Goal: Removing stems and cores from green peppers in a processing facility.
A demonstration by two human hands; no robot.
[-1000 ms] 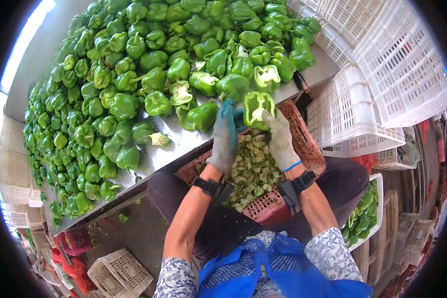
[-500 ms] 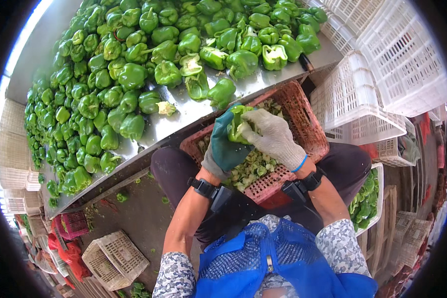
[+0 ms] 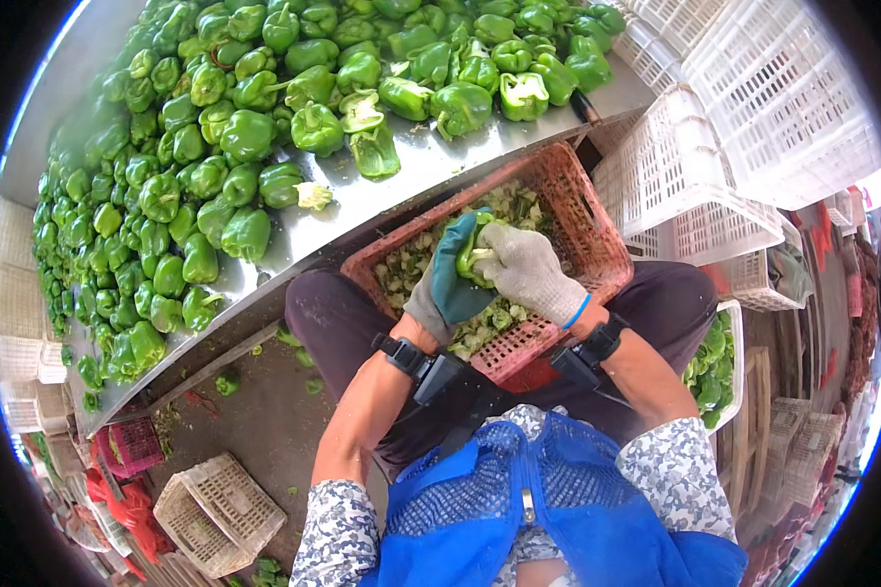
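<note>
Above the pink crate, my left hand [image 3: 450,289], in a dark green glove with a grey cuff, is closed around a green bell pepper [image 3: 470,252]. The pepper's pale inner flesh or core shows between my hands. My right hand [image 3: 534,272], in an off-white knit glove, presses its fingers together at the pepper's right side. What exactly those fingertips pinch is hidden. Under both hands, the pink crate [image 3: 593,210] rests between my knees and contains many pale green pepper cores and scraps [image 3: 499,326].
A sloping metal table [image 3: 313,230] ahead carries a heap of green bell peppers [image 3: 248,135], some cut open. A dark-handled tool [image 3: 585,108] lies near its right edge. White crates [image 3: 695,186] stack at right; a white crate of pepper pieces [image 3: 737,386] stands beside my right knee.
A pepper at the table's front edge above my left hand is gone from there; where it went does not show. Both hands still grip a pepper. The whole view has shifted slightly.
</note>
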